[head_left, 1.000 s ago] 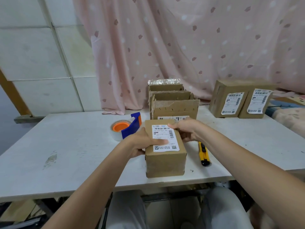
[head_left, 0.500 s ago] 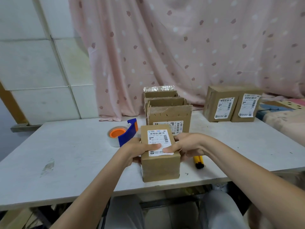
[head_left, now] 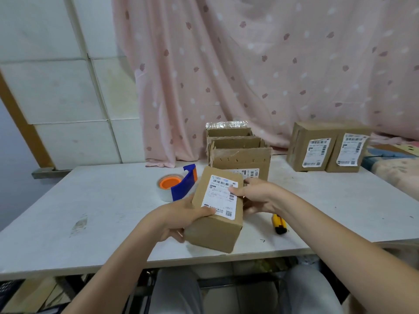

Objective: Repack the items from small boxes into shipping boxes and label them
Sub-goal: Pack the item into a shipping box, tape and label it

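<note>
Shipping box (head_left: 215,225): closed brown carton held between our two hands over the near middle of the table (head_left: 90,211), tilted so its top leans toward the left; we cannot tell whether its underside touches the table.
Label (head_left: 221,196): white printed sheet with barcodes lying flat on the carton's top face.
Left hand (head_left: 179,217): we grip the carton's left side, fingers curled around it and thumb laid over the top edge at the label's near corner.
Right hand (head_left: 256,196): we hold the carton's right side, thumb pressed on the label's right edge, fingers wrapped behind.
Tape dispenser (head_left: 178,185): blue handle with an orange core and clear roll, on the table just left of the carton.
Utility knife (head_left: 279,226): yellow and black, lying on the table to the right of the carton, partly hidden under our right forearm.
Open boxes (head_left: 238,152): a row of brown cartons with flaps up, standing just behind the held one; the nearest carries a label on its front.
Labelled boxes (head_left: 326,147): two sealed cartons side by side at the far right of the table, each with a white label facing us.
Curtain (head_left: 260,64): pink, spotted, hanging behind the table.
</note>
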The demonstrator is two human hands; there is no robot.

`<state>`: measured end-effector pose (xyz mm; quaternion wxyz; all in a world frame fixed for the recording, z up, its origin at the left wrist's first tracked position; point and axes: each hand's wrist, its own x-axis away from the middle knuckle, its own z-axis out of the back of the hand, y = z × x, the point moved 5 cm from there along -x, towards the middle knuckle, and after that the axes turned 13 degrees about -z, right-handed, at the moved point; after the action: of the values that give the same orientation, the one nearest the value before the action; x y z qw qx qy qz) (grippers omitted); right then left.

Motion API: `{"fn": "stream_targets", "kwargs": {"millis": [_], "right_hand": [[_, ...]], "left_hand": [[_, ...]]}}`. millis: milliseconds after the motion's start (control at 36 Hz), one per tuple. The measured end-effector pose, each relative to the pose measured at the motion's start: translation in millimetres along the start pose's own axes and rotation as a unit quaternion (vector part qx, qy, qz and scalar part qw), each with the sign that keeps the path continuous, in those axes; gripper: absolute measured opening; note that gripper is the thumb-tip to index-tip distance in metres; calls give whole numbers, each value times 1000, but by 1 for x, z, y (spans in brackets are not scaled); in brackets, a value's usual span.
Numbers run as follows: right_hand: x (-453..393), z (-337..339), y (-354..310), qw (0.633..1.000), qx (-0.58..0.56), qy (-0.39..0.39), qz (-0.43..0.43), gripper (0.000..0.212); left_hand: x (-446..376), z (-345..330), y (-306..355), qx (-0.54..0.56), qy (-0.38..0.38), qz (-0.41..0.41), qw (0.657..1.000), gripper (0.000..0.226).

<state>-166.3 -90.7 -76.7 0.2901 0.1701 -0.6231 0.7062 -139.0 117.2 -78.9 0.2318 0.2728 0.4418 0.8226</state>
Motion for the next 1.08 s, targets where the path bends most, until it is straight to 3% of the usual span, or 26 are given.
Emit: {"fn": "stream_targets", "kwargs": {"millis": [111, 222, 306, 389, 472, 639, 861, 1083], "right_hand": [[5, 7, 8, 999, -8, -22, 27, 20], [5, 31, 10, 995, 47, 59, 65, 49], [11, 45, 10, 985, 79, 116, 103, 57], [17, 48, 12, 977, 89, 115, 158, 60], [20, 48, 17, 961, 98, 103, 235, 79], [23, 44, 38, 934, 108, 150, 306, 55], [23, 38, 51, 926, 93, 184, 317, 58], [45, 49, 48, 923, 35, 189, 333, 58]], "left_hand": [[4, 25, 2, 3, 43, -47, 998, 80], [2, 41, 18, 3, 66, -140, 988, 78], [1, 41, 27, 14, 69, -184, 980, 72], [-3, 37, 29, -30, 79, -211, 974, 75], [-6, 27, 33, -116, 70, -245, 960, 73], [-14, 18, 19, -195, 61, -267, 942, 74], [2, -5, -14, -103, 241, -318, 911, 67], [11, -23, 10, -83, 328, -339, 878, 61]]}}
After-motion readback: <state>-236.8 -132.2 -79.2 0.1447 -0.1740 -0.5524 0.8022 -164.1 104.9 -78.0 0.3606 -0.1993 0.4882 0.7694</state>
